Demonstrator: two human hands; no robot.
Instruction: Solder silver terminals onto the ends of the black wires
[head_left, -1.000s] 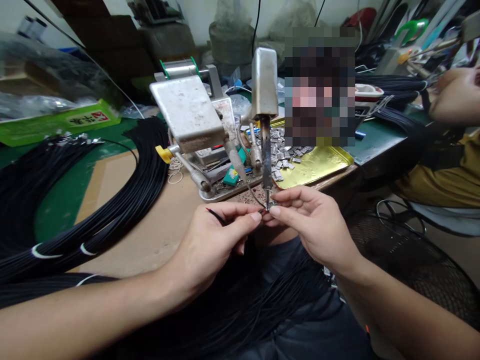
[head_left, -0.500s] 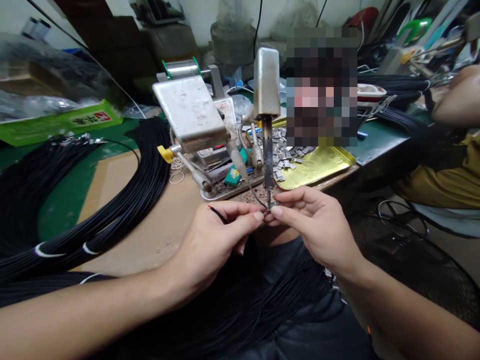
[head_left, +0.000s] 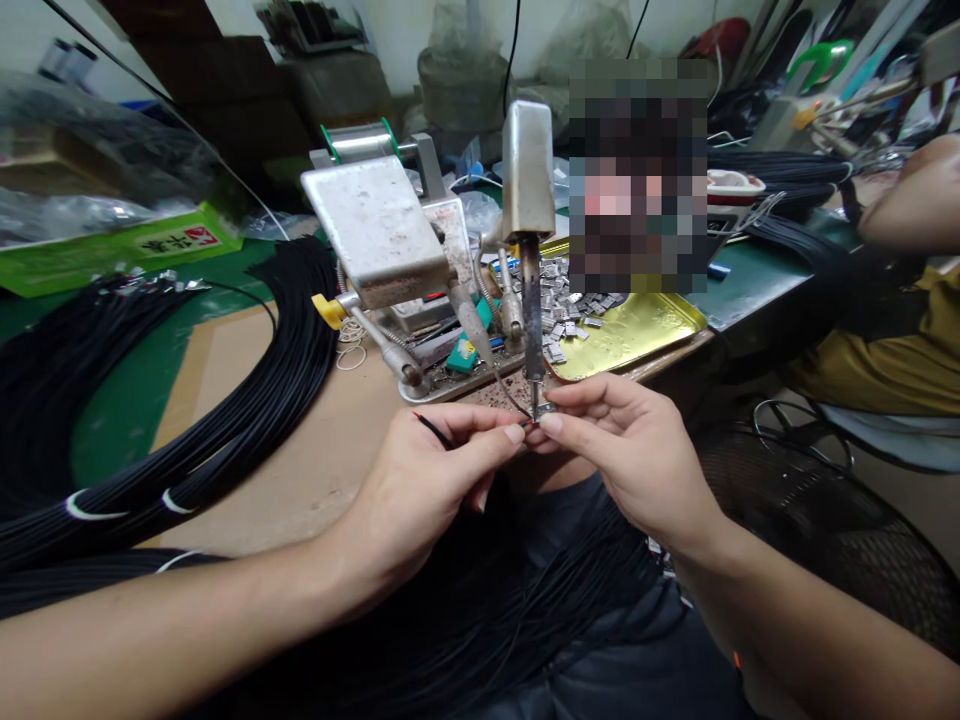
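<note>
My left hand (head_left: 427, 475) pinches a thin black wire (head_left: 433, 430) between thumb and forefinger, its end brought up under the tip of the fixed soldering iron (head_left: 531, 300). My right hand (head_left: 630, 450) pinches a small metal piece (head_left: 545, 408) right at that tip. The fingertips of both hands almost touch. A fine strand of solder wire (head_left: 510, 395) curves down to the same spot from the metal feeder stand (head_left: 379, 225).
Thick bundles of black cable (head_left: 225, 400) lie across the left of the bench and over my lap. A gold tray (head_left: 637, 330) with several small metal parts sits behind the iron. Another person's arm (head_left: 911, 195) and yellow garment are at the right. A green box (head_left: 112, 250) stands at the far left.
</note>
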